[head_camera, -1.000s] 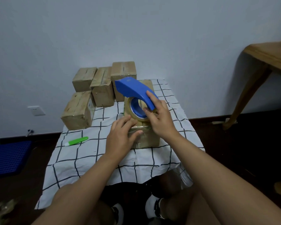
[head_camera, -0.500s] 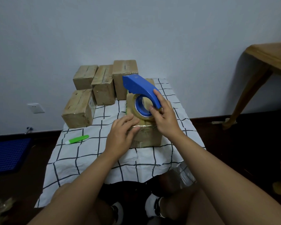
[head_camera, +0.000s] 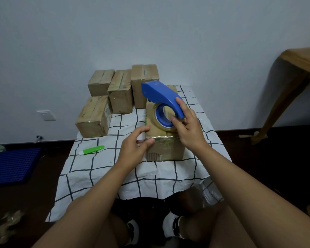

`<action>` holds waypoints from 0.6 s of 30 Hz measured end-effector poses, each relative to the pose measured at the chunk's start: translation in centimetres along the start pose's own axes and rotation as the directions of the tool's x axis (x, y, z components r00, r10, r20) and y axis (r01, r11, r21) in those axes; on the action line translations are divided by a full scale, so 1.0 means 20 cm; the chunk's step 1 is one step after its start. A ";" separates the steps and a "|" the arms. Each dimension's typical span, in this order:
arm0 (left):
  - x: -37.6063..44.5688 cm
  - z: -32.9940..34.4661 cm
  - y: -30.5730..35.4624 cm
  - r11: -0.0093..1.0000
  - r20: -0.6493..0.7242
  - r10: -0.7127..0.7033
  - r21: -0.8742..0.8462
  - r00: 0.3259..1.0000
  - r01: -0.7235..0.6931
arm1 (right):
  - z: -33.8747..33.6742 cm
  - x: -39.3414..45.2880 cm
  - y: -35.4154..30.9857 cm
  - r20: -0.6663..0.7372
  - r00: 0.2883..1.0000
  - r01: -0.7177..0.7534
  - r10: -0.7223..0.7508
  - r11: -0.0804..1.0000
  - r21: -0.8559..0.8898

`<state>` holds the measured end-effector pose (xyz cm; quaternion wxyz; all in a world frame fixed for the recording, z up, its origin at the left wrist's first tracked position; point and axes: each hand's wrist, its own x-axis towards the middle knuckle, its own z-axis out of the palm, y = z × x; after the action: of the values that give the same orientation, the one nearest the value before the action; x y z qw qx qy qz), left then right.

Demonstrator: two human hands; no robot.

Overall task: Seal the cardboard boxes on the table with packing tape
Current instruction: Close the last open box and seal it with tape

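Single head-worn wide-angle view, looking forward and down, close over the cloth-covered table (head_camera: 100,169), wall behind

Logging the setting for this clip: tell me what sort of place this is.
Probably a room in a home, used as a makeshift packing spot. A low table under a checked cloth holds taped cardboard boxes; there is a wall socket on a plain painted wall, and a wooden table stands at the right.
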<state>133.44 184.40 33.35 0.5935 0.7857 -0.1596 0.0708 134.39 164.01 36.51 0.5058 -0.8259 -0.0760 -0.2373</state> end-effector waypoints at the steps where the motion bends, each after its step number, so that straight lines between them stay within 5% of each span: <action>1: -0.02 0.00 -0.01 0.997 -0.025 -0.033 -0.072 0.999 0.031 | 0.00 0.00 0.00 0.000 1.000 0.000 0.000 1.000 -0.001; 9: -0.05 0.00 -0.04 0.906 -0.054 -0.199 -0.391 0.979 0.162 | -0.01 -0.01 -0.01 0.016 1.000 0.013 -0.013 1.000 -0.009; 18: -0.09 0.08 -0.06 0.879 -0.185 -0.289 -0.440 0.939 0.184 | -0.01 -0.01 -0.02 0.010 1.000 0.002 -0.002 1.000 -0.001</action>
<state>131.99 183.36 31.26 0.7664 0.6397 0.0015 0.0583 134.07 163.97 36.84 0.5049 -0.8272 -0.0791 -0.2334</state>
